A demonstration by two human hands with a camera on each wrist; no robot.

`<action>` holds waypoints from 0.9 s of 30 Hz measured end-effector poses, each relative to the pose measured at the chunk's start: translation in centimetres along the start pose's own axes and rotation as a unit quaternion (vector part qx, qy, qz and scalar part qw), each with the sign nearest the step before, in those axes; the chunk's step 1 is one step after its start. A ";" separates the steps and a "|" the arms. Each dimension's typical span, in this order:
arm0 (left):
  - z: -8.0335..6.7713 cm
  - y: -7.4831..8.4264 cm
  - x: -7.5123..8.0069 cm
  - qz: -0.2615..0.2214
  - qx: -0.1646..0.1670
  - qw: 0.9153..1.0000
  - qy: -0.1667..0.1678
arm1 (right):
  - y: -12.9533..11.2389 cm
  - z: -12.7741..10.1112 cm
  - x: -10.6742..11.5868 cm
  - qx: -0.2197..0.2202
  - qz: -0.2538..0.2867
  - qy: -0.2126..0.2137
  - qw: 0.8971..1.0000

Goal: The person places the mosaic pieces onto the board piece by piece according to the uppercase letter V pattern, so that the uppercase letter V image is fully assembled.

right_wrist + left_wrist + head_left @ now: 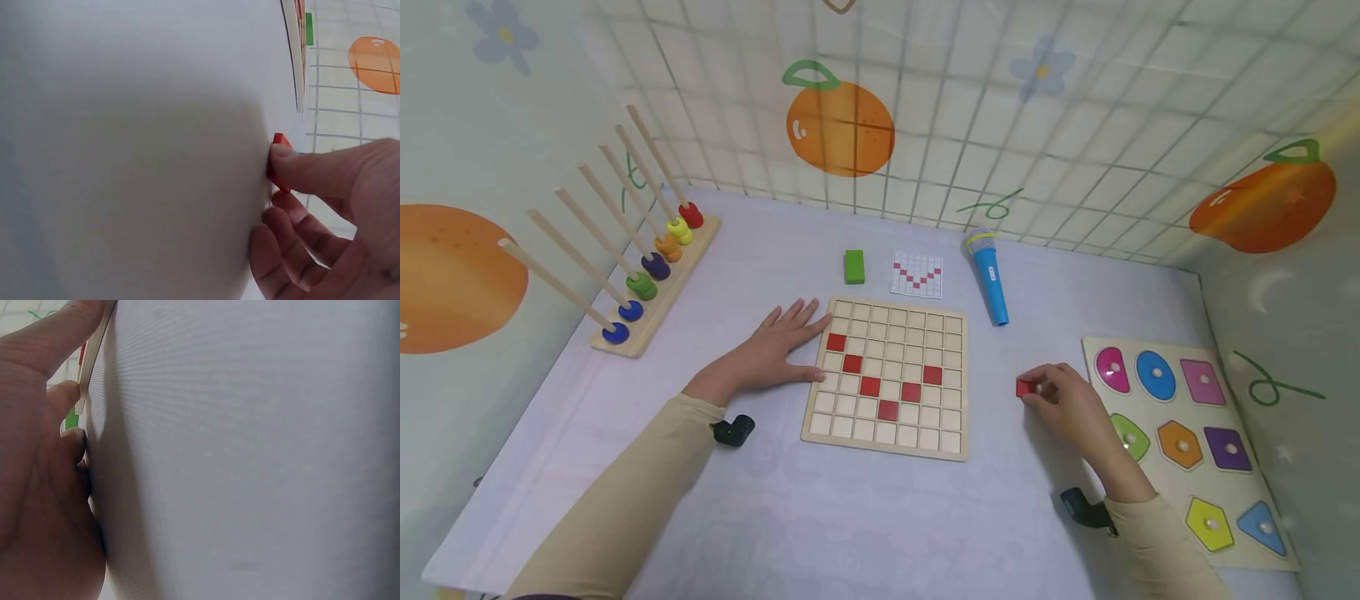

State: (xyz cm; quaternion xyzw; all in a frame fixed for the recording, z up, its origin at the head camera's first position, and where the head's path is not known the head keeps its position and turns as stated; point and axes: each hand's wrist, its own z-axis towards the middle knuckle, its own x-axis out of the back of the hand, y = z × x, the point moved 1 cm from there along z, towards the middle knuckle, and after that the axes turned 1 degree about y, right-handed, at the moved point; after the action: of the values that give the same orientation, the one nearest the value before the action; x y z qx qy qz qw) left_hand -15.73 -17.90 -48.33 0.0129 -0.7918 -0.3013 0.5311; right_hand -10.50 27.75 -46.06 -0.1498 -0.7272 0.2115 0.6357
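A wooden grid board [887, 450] lies flat on the table, with several red square tiles [870, 386] set in its cells in a V-like slant. My left hand [775, 346] spreads its fingers on the tabletop, thumb and index finger touching the board's left edge. Right of the board, my right hand [1066, 408] pinches one red tile [1024, 387] between thumb and fingers, low over the table. The right wrist view shows that tile [279, 164] under the thumb, tilted on edge. Behind the board lies a pattern card [916, 275] with a red V of squares.
A green block [854, 267] and a blue toy microphone [990, 279] lie behind the board. On the left stands a wooden peg stand [677, 287] with coloured beads on tall rods. A shape puzzle board [1157, 500] lies at right, partly under the right forearm. Grid-covered curtain walls [925, 108] close off the back.
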 end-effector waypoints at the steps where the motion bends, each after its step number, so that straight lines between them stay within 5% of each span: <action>1: 0.0 0.0 0.0 0.000 0.000 1.000 0.000 | 0.0 0.0 0.0 0.000 0.000 0.000 1.000; 27: 0.1 0.0 -0.1 0.006 0.001 1.000 0.002 | -0.5 0.0 -0.8 0.008 0.034 0.001 0.999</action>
State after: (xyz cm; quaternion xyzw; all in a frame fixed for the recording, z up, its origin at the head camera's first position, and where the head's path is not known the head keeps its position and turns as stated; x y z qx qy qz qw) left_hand -15.74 -17.86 -48.44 0.0096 -0.7909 -0.2977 0.5345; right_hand -10.38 26.93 -46.54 -0.1696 -0.7190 0.2386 0.6303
